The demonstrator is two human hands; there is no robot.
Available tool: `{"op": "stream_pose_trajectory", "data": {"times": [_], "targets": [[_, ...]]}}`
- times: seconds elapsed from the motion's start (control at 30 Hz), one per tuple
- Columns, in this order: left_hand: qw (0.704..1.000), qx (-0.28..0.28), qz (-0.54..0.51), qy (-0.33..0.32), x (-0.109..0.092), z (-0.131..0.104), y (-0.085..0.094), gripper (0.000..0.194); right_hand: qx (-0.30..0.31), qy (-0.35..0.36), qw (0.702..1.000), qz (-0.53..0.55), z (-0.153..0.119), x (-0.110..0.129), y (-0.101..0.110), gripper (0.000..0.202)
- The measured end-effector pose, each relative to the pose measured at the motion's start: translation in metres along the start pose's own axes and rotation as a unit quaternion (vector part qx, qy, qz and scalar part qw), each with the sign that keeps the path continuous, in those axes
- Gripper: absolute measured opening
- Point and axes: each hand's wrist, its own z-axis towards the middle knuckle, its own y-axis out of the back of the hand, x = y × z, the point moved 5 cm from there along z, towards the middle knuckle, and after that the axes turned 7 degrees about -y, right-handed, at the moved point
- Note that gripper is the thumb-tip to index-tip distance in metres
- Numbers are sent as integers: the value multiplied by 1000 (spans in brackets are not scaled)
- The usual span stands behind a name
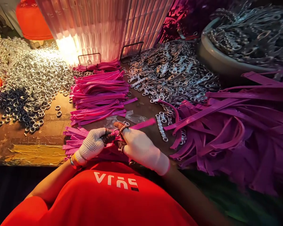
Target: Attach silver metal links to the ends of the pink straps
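Note:
My left hand [94,142], in a dotted white glove with dark fingertips, is closed on the near end of a pink strap. Right beside it, my right hand [138,147], in a white glove with brown finger covers, pinches the same pink strap [145,124], whose free end sticks out to the upper right. A small metal ring appears between the fingertips; its exact fit on the strap is hidden. Under and behind the hands lie stacked pink straps [100,88]. More loose straps [75,138] lie beside my left hand.
Metal rings [37,78] are heaped at the left. Metal links [172,69] spread behind at the right, below a grey tub [212,53] of metal pieces. A large purple strap pile [221,128] fills the right. A ribbed translucent panel [103,28] stands at the back.

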Motion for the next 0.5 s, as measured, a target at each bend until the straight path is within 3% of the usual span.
{"op": "stream_pose_trajectory", "data": {"times": [0.1, 0.23, 0.33, 0.43, 0.5], "targets": [[999, 7, 40, -27, 1, -5, -3, 23, 80, -34, 993, -75, 3, -1, -2, 31], [996, 22, 84, -28, 3, -6, -11, 27, 98, 14, 986, -132, 0, 6, -10, 20], [989, 40, 133, -44, -7, 1, -9, 25, 100, 31, 983, -151, -1, 7, -8, 19], [978, 95, 161, -93, -30, 7, 9, 19, 95, 47, 983, -152, 0, 3, 5, 18], [970, 118, 177, -116, -46, 7, 36, 20, 79, 45, 985, -149, 2, -1, 16, 18]]}}
